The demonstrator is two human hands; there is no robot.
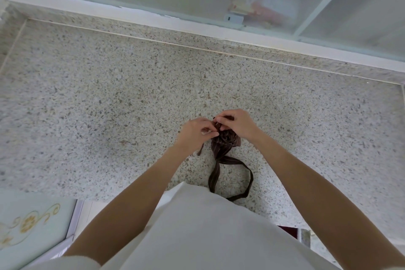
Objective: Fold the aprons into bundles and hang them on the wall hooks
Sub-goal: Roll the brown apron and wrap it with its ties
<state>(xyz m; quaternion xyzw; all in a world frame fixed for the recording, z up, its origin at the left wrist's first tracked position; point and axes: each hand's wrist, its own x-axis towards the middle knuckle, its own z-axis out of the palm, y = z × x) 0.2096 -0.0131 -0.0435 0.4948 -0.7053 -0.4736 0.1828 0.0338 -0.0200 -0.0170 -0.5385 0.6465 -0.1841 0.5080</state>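
Hands meet over a bundled apron (225, 140) on the table (87, 105): left hand (195, 132) and right hand (235, 124) both pinch its top; a strap (232, 178) trails loose.

Apron bundle on speckled counter

Brown pinstriped apron (225, 140), rolled into a tight compact bundle, lies near the counter's front edge; its strap (232, 178) trails toward the person in a flat loop.

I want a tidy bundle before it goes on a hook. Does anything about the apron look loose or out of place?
Mostly tidy: both hands, left hand and right hand, pinch the rolled brown striped apron on the speckled counter. Its strap loop trails loose towards the person, reaching the counter's near edge.
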